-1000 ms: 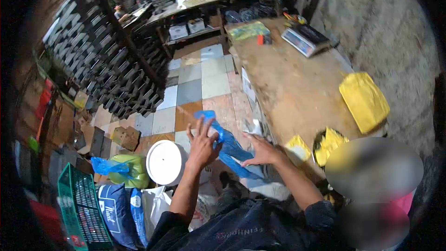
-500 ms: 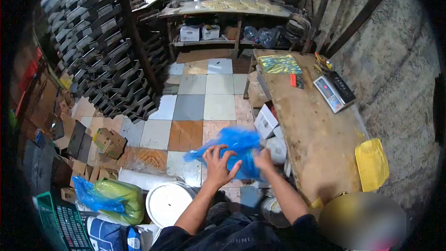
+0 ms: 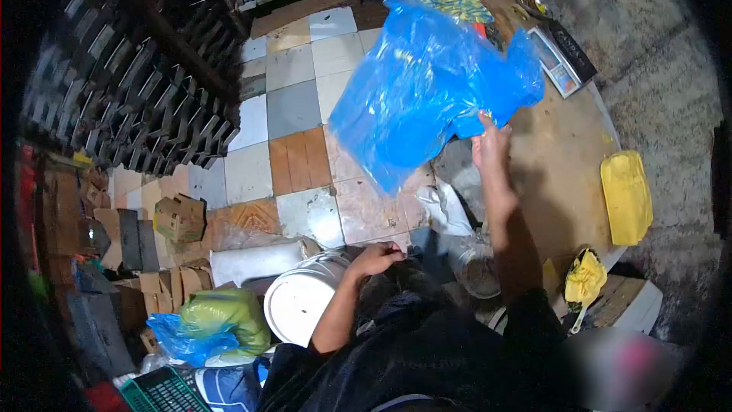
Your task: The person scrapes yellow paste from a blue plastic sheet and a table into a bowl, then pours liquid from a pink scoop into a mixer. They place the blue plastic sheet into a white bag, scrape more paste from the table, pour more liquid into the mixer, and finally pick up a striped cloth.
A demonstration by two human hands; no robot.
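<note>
Right fingers (image 3: 486, 119) clutching blue plastic (image 3: 427, 76), now raised higher, left hand (image 3: 374, 259) apart

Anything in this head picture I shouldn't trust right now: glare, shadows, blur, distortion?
Head view: black rounded borders close in, as with a wide lens; pale glare streaks cross the blue bag; in the same view, a soft shadow darkens the table beside the right forearm, and a smeared patch at lower right hides detail.
</note>
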